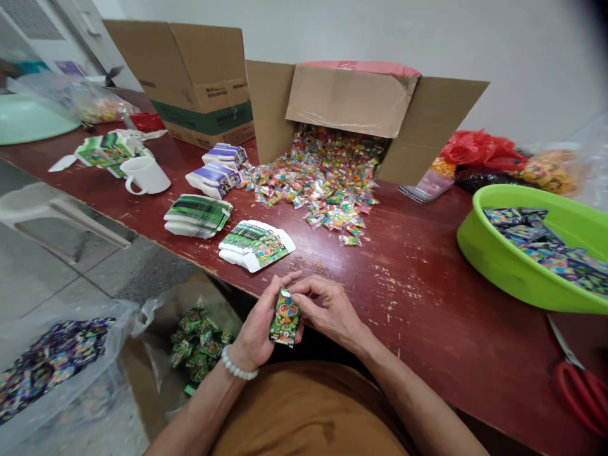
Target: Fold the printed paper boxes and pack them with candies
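Observation:
My left hand (pixel 262 320), with a beaded bracelet at the wrist, is closed around a small green printed candy box (pixel 285 318) at the table's front edge. My right hand (pixel 330 310) pinches the top end of the same box, thumb and fingers at its flap. Just beyond my hands lies a fanned stack of flat green boxes (pixel 256 246), with a second green stack (pixel 198 215) to its left. Wrapped candies (pixel 327 190) spill over the table from a tipped carton (pixel 351 98).
A green basin (pixel 513 278) with dark packets stands at the right, near red-handled scissors (pixel 577 380). A white mug (pixel 146 175), purple box stacks (pixel 216 180) and a tall carton (pixel 199 88) stand left. Below are a bag of purple packets (pixel 52 361) and green packets (pixel 199 342).

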`<action>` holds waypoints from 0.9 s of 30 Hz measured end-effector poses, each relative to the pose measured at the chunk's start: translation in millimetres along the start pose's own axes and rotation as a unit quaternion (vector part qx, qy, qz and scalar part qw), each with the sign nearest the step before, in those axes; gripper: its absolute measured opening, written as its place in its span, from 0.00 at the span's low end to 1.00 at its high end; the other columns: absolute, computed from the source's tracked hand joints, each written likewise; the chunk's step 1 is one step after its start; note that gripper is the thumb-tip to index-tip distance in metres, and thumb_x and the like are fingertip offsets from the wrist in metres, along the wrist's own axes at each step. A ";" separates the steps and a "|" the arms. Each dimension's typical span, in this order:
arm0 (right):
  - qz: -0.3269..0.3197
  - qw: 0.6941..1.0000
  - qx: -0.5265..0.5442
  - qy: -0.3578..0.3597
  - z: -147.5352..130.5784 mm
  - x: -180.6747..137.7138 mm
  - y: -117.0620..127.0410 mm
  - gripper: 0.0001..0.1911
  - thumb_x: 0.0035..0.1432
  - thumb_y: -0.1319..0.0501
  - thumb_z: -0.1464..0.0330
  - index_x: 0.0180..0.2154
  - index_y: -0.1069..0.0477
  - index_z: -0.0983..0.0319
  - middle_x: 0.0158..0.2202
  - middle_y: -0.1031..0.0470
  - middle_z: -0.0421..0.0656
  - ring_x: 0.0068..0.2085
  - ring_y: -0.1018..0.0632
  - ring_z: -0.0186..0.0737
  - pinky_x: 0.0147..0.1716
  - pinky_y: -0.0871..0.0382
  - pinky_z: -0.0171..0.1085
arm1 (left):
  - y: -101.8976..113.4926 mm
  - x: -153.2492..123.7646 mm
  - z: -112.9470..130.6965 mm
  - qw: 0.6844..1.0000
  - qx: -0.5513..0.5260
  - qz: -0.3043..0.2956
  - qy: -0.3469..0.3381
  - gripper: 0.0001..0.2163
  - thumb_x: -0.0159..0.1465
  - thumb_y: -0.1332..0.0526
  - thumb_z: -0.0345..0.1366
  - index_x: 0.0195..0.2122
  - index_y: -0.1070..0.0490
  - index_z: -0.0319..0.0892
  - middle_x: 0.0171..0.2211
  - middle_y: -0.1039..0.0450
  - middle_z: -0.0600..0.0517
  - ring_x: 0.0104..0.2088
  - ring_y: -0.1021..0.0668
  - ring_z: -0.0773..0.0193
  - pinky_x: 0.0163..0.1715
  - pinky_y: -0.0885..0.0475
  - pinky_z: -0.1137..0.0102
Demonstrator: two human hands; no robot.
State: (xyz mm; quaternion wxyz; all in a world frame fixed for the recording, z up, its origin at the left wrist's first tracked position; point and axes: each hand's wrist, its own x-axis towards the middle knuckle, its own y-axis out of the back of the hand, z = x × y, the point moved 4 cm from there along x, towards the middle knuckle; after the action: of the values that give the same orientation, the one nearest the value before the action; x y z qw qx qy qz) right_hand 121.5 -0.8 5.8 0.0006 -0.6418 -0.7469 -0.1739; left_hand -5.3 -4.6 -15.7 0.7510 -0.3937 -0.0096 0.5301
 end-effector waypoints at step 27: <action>-0.078 0.953 -0.252 0.151 -5.8 3.5 -62.8 0.40 0.39 0.35 0.69 0.57 0.38 0.63 0.53 0.31 0.54 0.51 0.32 0.57 0.51 0.40 0.53 | 41.6 -3.5 8.9 0.988 -0.074 0.113 -0.075 0.18 0.65 0.40 0.47 0.51 0.29 0.40 0.45 0.21 0.46 0.46 0.20 0.56 0.47 0.25 0.64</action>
State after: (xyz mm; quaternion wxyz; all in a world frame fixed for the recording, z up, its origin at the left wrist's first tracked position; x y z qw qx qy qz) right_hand 59.3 -6.2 -4.3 -0.0621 -0.5274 -0.7177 -0.4505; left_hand -43.4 3.1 -33.1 0.6525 -0.4053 -0.0607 0.6374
